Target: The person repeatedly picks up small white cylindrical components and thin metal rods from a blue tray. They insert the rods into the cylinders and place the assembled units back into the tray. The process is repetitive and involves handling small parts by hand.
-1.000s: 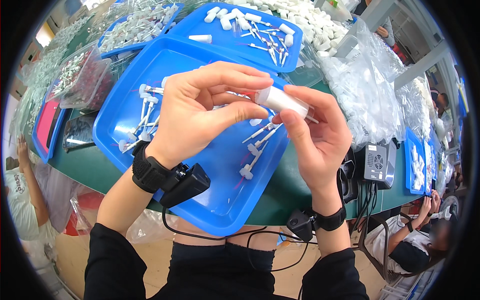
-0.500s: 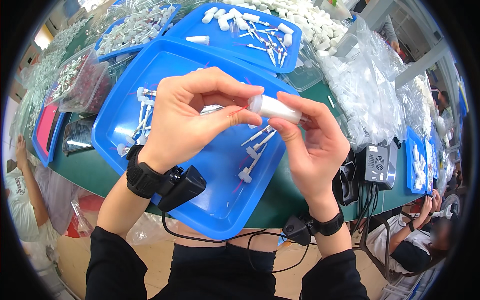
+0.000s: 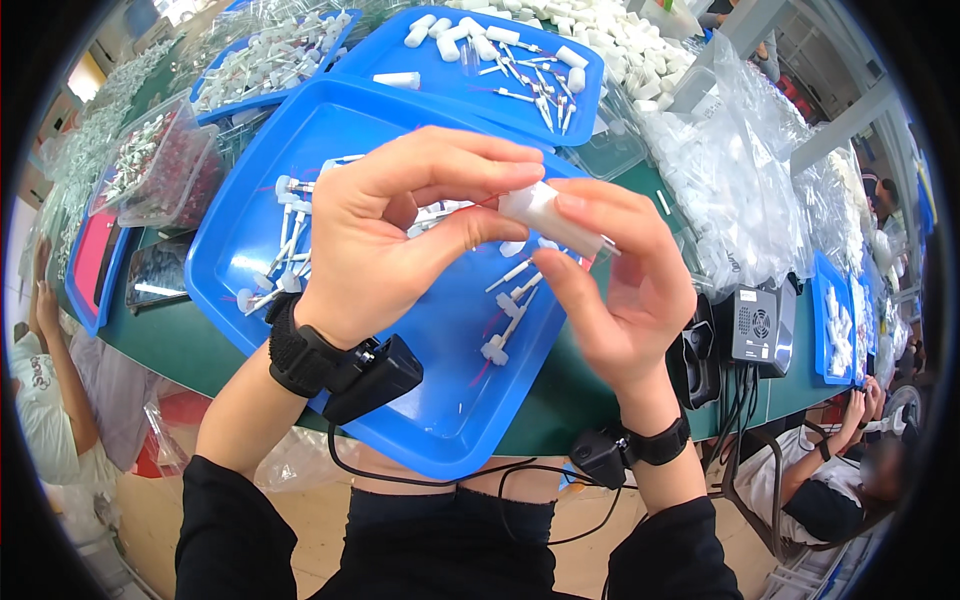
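Note:
A white cylinder (image 3: 558, 222) with a pale cap end and a thin red wire is held up between my two hands, above the large blue tray (image 3: 420, 440). My left hand (image 3: 395, 225) pinches the capped end between thumb and fingers, the wire running out at its fingertips. My right hand (image 3: 630, 270) has its fingers curled over the other end; its thumb sits just under the cylinder, perhaps not touching. A clear tip pokes out beside the right fingers. Under my hands in the tray lie several white stick parts (image 3: 508, 325) with round caps and red wires.
Behind stands another blue tray (image 3: 440, 90) with white cylinders and stick parts. At left are a clear box (image 3: 165, 165) of small parts and a phone (image 3: 155, 285). Clear plastic bags (image 3: 720, 190) and a black device (image 3: 757, 325) stand at right. Other people sit on both sides.
The cylinder has tilted, its right end lower. My right thumb has slid off its side and dropped a little, while the left hand keeps hold of the capped end.

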`<state>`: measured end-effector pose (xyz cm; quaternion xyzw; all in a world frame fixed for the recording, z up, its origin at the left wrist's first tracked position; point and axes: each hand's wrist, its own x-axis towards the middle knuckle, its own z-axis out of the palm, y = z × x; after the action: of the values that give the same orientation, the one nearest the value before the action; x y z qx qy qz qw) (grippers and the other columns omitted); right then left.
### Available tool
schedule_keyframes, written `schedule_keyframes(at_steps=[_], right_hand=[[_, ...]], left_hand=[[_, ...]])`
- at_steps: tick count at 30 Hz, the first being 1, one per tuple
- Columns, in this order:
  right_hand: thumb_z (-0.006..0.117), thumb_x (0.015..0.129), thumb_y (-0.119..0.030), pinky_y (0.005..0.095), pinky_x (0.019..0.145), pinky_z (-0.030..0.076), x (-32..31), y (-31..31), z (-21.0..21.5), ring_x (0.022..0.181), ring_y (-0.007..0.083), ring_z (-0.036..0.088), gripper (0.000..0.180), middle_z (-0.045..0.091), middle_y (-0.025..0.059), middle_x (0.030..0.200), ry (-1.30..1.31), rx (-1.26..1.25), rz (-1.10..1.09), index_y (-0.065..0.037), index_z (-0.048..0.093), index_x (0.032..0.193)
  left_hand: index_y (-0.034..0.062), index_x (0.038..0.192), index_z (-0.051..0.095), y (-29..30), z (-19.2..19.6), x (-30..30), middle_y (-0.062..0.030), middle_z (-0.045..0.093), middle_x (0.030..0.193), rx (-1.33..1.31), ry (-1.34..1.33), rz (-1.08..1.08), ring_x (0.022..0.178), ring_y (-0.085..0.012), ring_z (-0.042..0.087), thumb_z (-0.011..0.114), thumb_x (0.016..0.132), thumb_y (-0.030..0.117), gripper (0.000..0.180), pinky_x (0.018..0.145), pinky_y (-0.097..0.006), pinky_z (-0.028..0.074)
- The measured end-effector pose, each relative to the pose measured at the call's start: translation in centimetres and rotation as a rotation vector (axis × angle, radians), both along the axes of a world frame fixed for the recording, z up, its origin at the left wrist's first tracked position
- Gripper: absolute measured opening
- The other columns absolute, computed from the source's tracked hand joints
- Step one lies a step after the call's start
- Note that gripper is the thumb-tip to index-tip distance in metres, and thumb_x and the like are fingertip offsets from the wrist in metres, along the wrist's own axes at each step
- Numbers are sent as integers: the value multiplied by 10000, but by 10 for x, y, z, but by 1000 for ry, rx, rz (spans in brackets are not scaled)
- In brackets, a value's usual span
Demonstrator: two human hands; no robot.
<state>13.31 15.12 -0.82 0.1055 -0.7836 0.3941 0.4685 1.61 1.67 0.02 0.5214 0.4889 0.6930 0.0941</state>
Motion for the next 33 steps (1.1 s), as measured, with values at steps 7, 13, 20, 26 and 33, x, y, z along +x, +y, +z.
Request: schedule_keyframes(at_steps=[7, 13, 20, 26, 33], right_hand=[[661, 774, -25, 245, 720, 492, 5, -5, 0, 838, 143, 617, 280, 623, 103, 945, -178, -302, 72, 27, 551, 1027], [653, 770, 4, 252, 747, 497, 8, -8, -1, 865, 165, 626, 249, 620, 113, 938, -199, -292, 31, 44, 564, 1000], [640, 779, 21, 248, 727, 497, 10, -11, -4, 856, 169, 623, 236, 610, 114, 933, -227, -420, 79, 56, 561, 999], [631, 786, 30, 241, 742, 486, 12, -9, -2, 869, 158, 608, 236, 603, 112, 941, -164, -395, 115, 59, 553, 1007], [627, 786, 33, 245, 745, 488, 14, -14, 2, 870, 153, 606, 244, 603, 113, 945, -200, -487, 152, 57, 545, 1014]], left_hand=[[-51, 996, 596, 2, 2, 2, -173, 576, 1041, -37, -119, -46, 960, -209, 584, 650, 693, -114, 314, 796, -312, 529], [-47, 953, 626, -2, 1, -1, -142, 623, 925, -101, -93, -27, 820, -180, 614, 678, 684, -96, 278, 717, -279, 526], [-7, 904, 664, -4, 2, -1, -125, 643, 867, -125, 274, 184, 780, -174, 620, 691, 644, -102, 278, 641, -248, 499], [18, 894, 673, -3, 10, 10, -123, 646, 849, -72, 430, 296, 774, -184, 629, 701, 628, -91, 288, 632, -259, 503], [-11, 901, 661, -7, 9, 1, -138, 643, 865, -35, 448, 212, 782, -196, 635, 718, 630, -71, 283, 631, -256, 511]])
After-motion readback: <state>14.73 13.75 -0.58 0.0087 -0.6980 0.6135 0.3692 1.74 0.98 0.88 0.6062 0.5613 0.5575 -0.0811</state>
